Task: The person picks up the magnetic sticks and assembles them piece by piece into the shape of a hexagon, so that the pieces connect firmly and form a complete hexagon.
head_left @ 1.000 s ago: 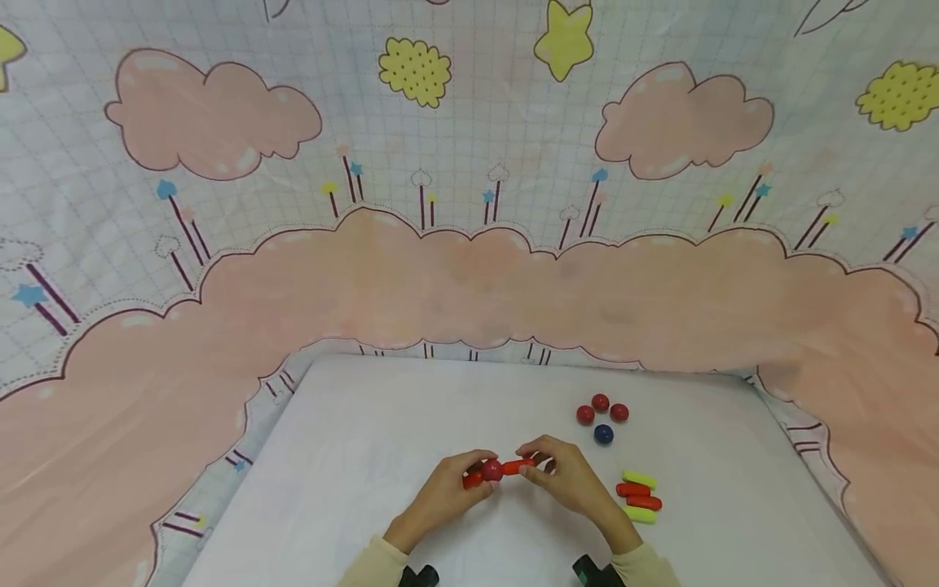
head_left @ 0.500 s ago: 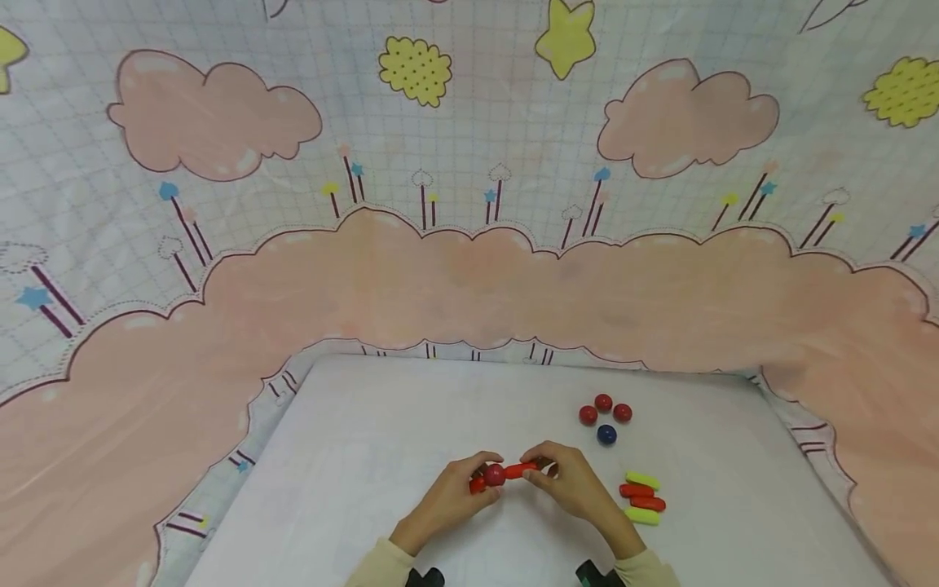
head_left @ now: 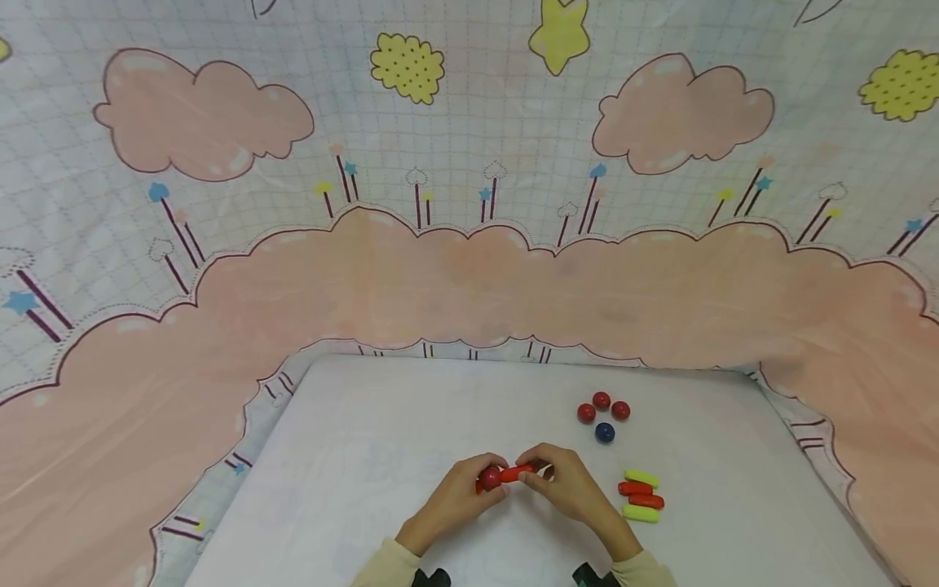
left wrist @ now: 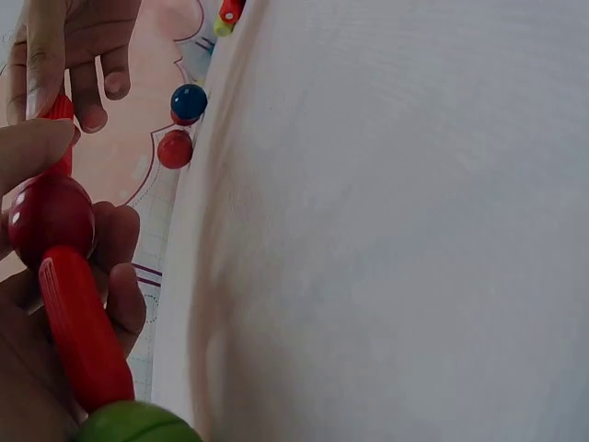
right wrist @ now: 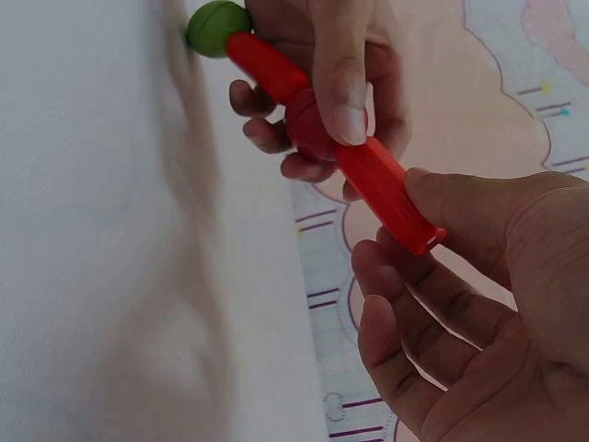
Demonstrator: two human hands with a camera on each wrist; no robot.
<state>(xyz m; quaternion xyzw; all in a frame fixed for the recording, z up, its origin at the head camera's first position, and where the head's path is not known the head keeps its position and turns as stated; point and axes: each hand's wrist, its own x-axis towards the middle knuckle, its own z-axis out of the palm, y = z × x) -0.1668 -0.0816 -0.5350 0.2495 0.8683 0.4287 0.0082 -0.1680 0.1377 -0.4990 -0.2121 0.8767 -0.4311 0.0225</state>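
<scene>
In the head view my left hand (head_left: 456, 494) grips a dark red ball (head_left: 490, 478) above the white table. A ridged red plastic rod (right wrist: 385, 191) meets that ball on one side. My right hand (head_left: 570, 487) pinches this rod near its free end, between thumb and index finger. From the ball's other side a second red rod (left wrist: 85, 327) runs across the left palm to a green ball (right wrist: 218, 28). The balls and rods form one bent chain. How deep the rods sit in the red ball cannot be seen.
On the white table (head_left: 367, 424), several red balls (head_left: 620, 411) and a dark blue ball (head_left: 605, 433) lie at the back right. Nearer, beside the right forearm, lie red rods (head_left: 645, 501) and yellow-green rods (head_left: 641, 514). A patterned cloth (head_left: 499, 285) surrounds the table.
The left hand has closed in further around the red ball, covering more of the rod behind it. The right hand keeps its pinch on the red rod; the hands are slightly closer together.
</scene>
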